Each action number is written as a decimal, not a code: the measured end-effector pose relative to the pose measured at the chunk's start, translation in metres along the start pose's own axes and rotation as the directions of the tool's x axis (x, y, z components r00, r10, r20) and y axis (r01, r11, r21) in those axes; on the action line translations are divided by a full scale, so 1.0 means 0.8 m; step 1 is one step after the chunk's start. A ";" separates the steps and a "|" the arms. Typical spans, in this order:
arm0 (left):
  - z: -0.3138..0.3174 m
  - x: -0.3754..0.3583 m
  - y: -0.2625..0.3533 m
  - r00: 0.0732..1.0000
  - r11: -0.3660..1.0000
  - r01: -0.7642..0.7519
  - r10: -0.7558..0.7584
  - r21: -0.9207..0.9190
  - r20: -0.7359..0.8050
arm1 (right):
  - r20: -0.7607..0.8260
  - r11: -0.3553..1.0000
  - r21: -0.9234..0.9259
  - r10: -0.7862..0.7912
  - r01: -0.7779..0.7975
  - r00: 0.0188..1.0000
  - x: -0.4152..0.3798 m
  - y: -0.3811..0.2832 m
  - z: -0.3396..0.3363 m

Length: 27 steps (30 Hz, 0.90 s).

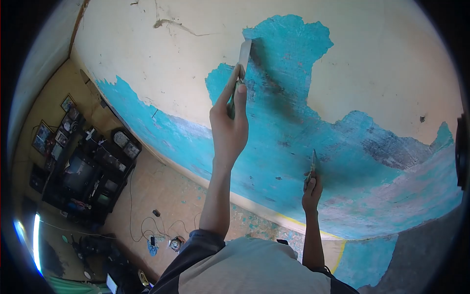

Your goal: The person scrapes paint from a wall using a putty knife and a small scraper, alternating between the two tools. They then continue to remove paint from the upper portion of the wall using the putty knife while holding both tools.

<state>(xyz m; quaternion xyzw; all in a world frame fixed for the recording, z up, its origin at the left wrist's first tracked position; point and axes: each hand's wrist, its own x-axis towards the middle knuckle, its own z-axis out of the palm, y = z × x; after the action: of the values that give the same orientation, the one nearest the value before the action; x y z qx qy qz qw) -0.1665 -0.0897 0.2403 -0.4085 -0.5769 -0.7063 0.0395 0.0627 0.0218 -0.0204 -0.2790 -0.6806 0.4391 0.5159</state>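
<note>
My left hand (pixel 230 117) is raised and closed round the handle of a scraper (pixel 245 53), whose flat metal blade meets the wall at the edge between cream paint (pixel 186 73) and an exposed turquoise patch (pixel 289 44). Lower and to the right, my right hand (pixel 312 191) grips a second tool (pixel 314 164) with a pointed-looking metal blade directed up, in front of the turquoise wall surface. Whether that blade touches the wall cannot be told. The fingers partly hide both handles.
A dark cabinet (pixel 81 171) with a television and framed pictures stands at the left. On the brown floor (pixel 161 186) lie cables, a small round device (pixel 176 243) and turquoise paint flakes (pixel 254 220). A bright light tube (pixel 36 242) shows at lower left.
</note>
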 end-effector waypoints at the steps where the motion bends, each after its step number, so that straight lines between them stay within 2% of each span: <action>1: -0.001 -0.004 -0.003 1.000 1.000 0.003 -0.003 0.001 -0.004 | 0.010 1.000 -0.008 0.015 -0.015 1.000 0.001 -0.001 -0.001; 9: 0.003 -0.038 -0.029 0.998 0.989 -0.057 0.053 0.135 0.035 | -0.007 0.999 0.015 -0.032 0.032 0.999 -0.002 0.010 0.000; 13: -0.003 -0.023 0.001 1.000 0.991 0.019 -0.021 0.129 0.013 | 0.027 1.000 0.008 -0.012 0.012 1.000 0.000 0.009 -0.002; 15: -0.003 -0.030 -0.015 0.998 0.974 -0.067 0.062 0.215 0.033 | 0.019 1.000 0.012 -0.018 0.018 1.000 0.001 0.012 0.000; 18: 0.007 -0.042 -0.025 0.996 0.978 -0.088 0.086 0.190 0.014 | -0.005 1.000 0.021 -0.014 0.014 1.000 0.000 0.012 0.000; 19: 0.010 -0.037 -0.020 0.990 0.969 -0.132 0.138 0.211 -0.012 | -0.013 1.000 0.028 -0.005 0.006 1.000 -0.001 0.010 0.001; 20: 0.009 -0.032 -0.013 0.991 0.968 -0.129 0.134 0.213 -0.009 | -0.013 1.000 0.029 0.000 0.000 1.000 -0.001 0.007 0.001; 22: 0.004 -0.021 0.017 0.999 0.981 0.023 -0.028 0.191 0.023 | 0.005 1.000 0.007 -0.006 0.006 1.000 0.000 0.002 -0.001; 24: 0.006 -0.022 0.012 0.999 0.987 -0.035 0.034 0.157 0.010 | 0.010 1.000 0.011 -0.005 0.005 1.000 0.003 0.006 -0.003; 26: 0.005 -0.028 -0.003 0.992 0.956 -0.122 0.121 0.266 0.018 | 0.017 1.000 0.017 0.002 -0.003 1.000 -0.002 0.009 -0.001; 27: 0.006 -0.035 -0.004 0.995 0.966 -0.098 0.097 0.238 0.017 | 0.009 1.000 0.021 -0.002 0.001 1.000 -0.001 0.010 0.000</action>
<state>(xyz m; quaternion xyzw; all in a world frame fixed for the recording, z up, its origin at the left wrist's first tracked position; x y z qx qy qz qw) -0.1471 -0.0962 0.2208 -0.4305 -0.6370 -0.6278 0.1217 0.0626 0.0250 -0.0275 -0.2711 -0.6787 0.4470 0.5158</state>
